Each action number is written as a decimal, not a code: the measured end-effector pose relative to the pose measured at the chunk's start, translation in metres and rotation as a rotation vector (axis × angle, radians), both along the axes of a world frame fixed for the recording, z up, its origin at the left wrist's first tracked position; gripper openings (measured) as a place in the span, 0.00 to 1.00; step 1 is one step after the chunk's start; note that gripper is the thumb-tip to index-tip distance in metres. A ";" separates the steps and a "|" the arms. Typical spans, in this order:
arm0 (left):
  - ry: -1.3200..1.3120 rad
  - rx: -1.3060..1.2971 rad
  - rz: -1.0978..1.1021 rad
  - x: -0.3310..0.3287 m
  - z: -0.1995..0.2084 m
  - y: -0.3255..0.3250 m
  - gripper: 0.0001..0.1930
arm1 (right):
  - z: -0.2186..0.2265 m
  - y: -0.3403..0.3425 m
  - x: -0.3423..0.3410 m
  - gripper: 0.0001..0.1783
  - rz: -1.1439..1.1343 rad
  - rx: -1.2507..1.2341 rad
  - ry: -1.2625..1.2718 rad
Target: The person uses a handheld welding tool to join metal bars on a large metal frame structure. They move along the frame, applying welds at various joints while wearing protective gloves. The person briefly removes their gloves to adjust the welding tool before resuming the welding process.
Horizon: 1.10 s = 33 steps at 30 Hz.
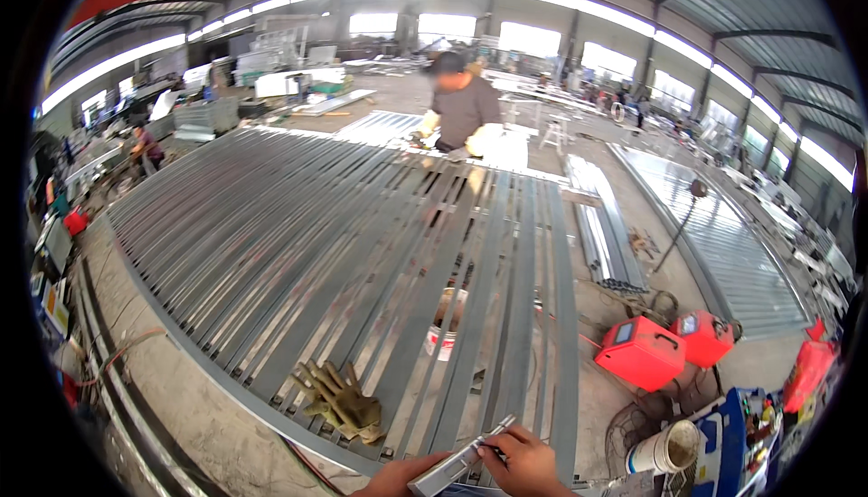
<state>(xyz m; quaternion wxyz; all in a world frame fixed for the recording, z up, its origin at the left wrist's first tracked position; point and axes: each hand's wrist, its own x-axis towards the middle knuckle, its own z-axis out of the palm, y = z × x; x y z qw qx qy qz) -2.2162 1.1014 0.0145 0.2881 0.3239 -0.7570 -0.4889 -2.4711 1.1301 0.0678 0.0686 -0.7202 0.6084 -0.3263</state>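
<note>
At the near edge of a big slatted panel of grey metal bars [262,253], I hold a short, narrow grey metal piece [457,463], tilted up toward the right. My left hand [404,477] grips its lower end. My right hand [524,463] is closed at its upper part, thumb and fingertips pressed against it; a small dark spot shows by the fingertips, too small to name. A pair of olive-brown work gloves [342,402] lies on the slats to the left of my hands.
Across the panel a co-worker [466,108] in gloves bends over its far edge. Under the slats stands a white bucket [438,343]. To the right are red box-shaped machines [640,352], a bucket [665,447], a blue tool case [737,443] and stacked metal profiles [604,235].
</note>
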 end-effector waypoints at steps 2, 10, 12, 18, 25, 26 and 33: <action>0.057 -0.007 0.039 0.001 -0.007 0.005 0.31 | 0.013 -0.001 0.007 0.12 -0.039 0.054 0.017; -0.057 -0.003 0.045 -0.005 -0.022 -0.003 0.30 | -0.016 -0.006 0.005 0.12 -0.094 0.082 0.014; -0.065 0.028 0.017 -0.006 -0.017 -0.005 0.29 | -0.027 -0.009 0.004 0.12 -0.074 -0.006 -0.009; -0.094 0.065 -0.013 -0.002 -0.013 -0.010 0.29 | -0.014 -0.011 0.003 0.12 -0.043 0.052 -0.078; -0.012 0.062 -0.016 -0.005 -0.014 -0.005 0.31 | -0.016 -0.005 0.001 0.11 -0.049 0.099 -0.026; -0.031 0.010 -0.005 -0.003 -0.020 -0.003 0.31 | -0.016 -0.006 0.002 0.10 -0.005 0.062 -0.071; -0.036 -0.020 -0.014 -0.002 -0.009 -0.004 0.31 | -0.017 -0.007 -0.001 0.10 -0.043 0.043 0.029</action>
